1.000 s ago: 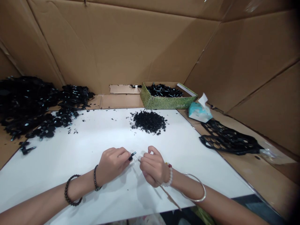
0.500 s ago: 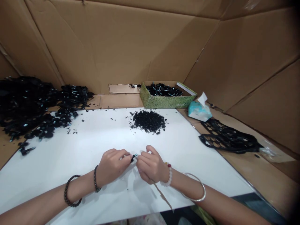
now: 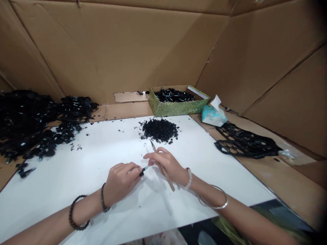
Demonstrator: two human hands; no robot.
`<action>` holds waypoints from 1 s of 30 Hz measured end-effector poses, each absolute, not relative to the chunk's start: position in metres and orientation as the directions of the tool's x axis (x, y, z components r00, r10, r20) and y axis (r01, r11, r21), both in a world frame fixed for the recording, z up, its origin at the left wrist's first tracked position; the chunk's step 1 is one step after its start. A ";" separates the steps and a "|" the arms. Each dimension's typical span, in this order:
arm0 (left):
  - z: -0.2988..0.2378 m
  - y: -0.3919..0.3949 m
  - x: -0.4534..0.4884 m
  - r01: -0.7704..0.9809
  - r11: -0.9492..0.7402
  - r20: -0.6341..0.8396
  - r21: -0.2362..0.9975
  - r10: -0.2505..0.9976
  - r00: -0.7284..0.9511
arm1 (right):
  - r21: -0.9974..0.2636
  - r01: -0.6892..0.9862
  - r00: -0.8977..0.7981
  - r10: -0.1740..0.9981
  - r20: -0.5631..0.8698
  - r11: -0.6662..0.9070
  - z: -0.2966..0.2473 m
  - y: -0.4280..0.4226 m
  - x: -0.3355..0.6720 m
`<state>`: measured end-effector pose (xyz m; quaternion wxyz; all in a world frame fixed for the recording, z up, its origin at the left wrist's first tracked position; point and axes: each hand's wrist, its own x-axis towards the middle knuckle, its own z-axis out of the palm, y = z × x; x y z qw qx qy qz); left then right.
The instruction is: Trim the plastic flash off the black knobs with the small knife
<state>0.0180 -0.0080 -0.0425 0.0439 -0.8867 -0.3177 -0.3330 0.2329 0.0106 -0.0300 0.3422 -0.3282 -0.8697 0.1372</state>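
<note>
My left hand (image 3: pixel 120 179) is closed on a small black part with a shiny metal pin (image 3: pixel 144 169), the pin pointing to the upper right. My right hand (image 3: pixel 171 167) holds a thin, tan-shafted tool with a dark pointed tip (image 3: pixel 170 183). It lies slantwise through the fingers like a pen, its tip towards the heap of small black rings (image 3: pixel 160 130). The index finger reaches out to the left, a little above the metal pin and apart from it.
A large pile of black parts with metal pins (image 3: pixel 28 115) spreads over the left side. At the back stands a green box (image 3: pixel 176 109) holding similar parts. A tissue pack (image 3: pixel 213 116) and a black perforated sheet (image 3: pixel 245 143) lie right of the white board (image 3: pixel 107 224).
My right hand has moved away from the pin, and its fingers have uncurled. The pointed tool has swung from trailing below the hand to pointing up at the heap. My left hand keeps its hold.
</note>
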 end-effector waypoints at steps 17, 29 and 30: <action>-0.043 -0.011 0.017 0.542 -0.837 0.657 -0.077 0.366 0.659 | -0.566 0.530 -0.645 0.733 0.213 0.631 -0.017 0.002 0.229; -0.037 -0.012 0.020 0.510 -0.848 0.655 -0.145 0.304 0.692 | -0.623 0.432 -0.681 0.688 0.249 0.653 -0.017 0.002 0.230; -0.035 -0.012 0.021 0.512 -0.845 0.652 -0.153 0.303 0.695 | -0.633 0.425 -0.682 0.688 0.246 0.647 -0.017 0.002 0.230</action>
